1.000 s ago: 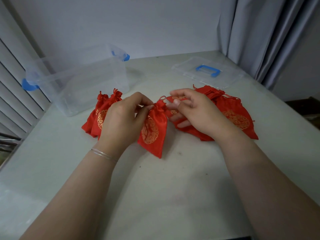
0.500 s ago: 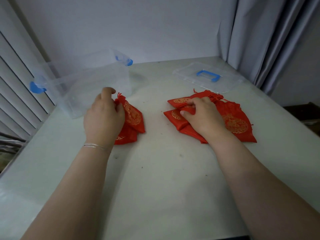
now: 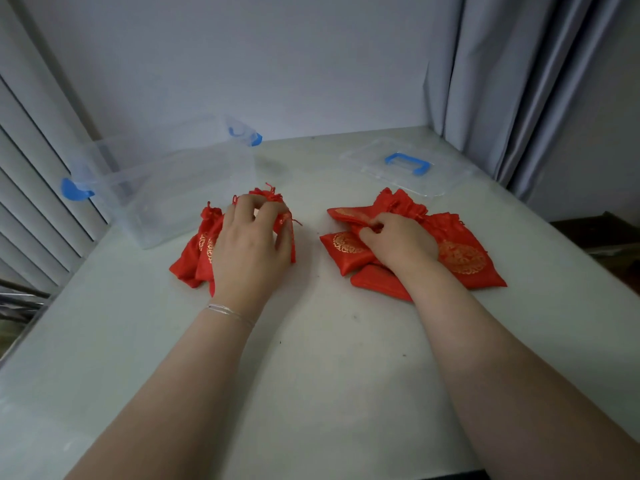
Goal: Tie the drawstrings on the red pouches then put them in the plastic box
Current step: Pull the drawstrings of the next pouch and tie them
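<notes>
Two pouch piles, left hand (image 3: 247,249) gripping tied pouches (image 3: 197,251), right hand (image 3: 401,245) pinching an untied pouch (image 3: 349,244)

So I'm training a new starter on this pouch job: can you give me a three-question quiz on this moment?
1. True or false: the plastic box already holds red pouches.
2. What does the right hand pinch? A) the lid's blue handle B) a pouch in the right pile C) a bracelet
3. Fill in: the left hand rests on the ___ pile of pouches.

Key: 1 false; 2 B, the right pile; 3 left. The lid lies apart on the table.
</notes>
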`<action>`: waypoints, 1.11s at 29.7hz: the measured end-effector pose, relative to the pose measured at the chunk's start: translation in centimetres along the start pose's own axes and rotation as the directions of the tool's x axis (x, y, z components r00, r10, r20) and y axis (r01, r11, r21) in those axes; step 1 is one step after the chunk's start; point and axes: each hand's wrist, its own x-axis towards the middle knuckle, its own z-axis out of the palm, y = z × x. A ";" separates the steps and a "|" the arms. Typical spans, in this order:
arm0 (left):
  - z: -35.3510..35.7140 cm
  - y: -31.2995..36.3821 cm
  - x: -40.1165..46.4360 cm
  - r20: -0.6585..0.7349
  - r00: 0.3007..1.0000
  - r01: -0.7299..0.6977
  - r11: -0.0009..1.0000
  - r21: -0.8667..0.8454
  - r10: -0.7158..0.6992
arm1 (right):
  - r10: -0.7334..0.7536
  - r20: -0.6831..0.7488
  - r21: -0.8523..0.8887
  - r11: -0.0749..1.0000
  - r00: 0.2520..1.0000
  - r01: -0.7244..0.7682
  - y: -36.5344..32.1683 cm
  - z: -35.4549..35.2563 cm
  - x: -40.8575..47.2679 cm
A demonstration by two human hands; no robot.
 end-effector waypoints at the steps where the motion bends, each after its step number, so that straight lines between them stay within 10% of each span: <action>1: 0.0 0.1 0.0 0.006 1.000 -0.012 1.000 -0.024 0.012 | 0.015 0.007 0.006 1.000 1.000 -0.015 0.0 -0.1 0.0; 5: 0.4 0.0 -0.1 0.122 0.988 -0.095 0.995 0.025 0.091 | 0.015 -0.029 0.020 1.000 0.999 -0.015 0.3 -0.1 0.1; 14: 0.4 -2.0 -0.1 0.122 0.968 0.166 0.924 0.345 -0.219 | -0.162 -0.440 0.147 0.957 0.883 0.248 0.2 -0.6 -0.8; 18: -0.6 -0.6 0.7 -0.062 0.983 0.173 0.984 0.046 -0.170 | -0.259 -0.379 0.606 0.656 0.888 0.450 -1.6 -1.0 -2.5; 21: -2.3 1.0 1.0 0.309 0.891 0.386 0.913 -0.131 -0.332 | -0.284 -0.327 0.839 0.352 0.902 0.415 -3.0 -1.3 -4.2; 24: -2.1 1.3 0.8 0.618 0.685 0.645 0.715 -0.270 -0.385 | -0.311 -0.233 0.935 0.188 0.921 0.300 -3.7 -1.4 -5.0; 28: -1.3 1.0 0.9 0.751 0.591 0.783 -0.016 -0.622 -0.294 | -0.402 -0.056 0.951 0.257 0.914 0.171 -3.6 -1.4 -4.9; 33: -1.8 0.8 1.0 0.653 0.692 0.674 -0.051 -0.737 -0.308 | -0.349 0.090 0.899 0.432 0.933 0.075 -3.5 -0.9 -4.7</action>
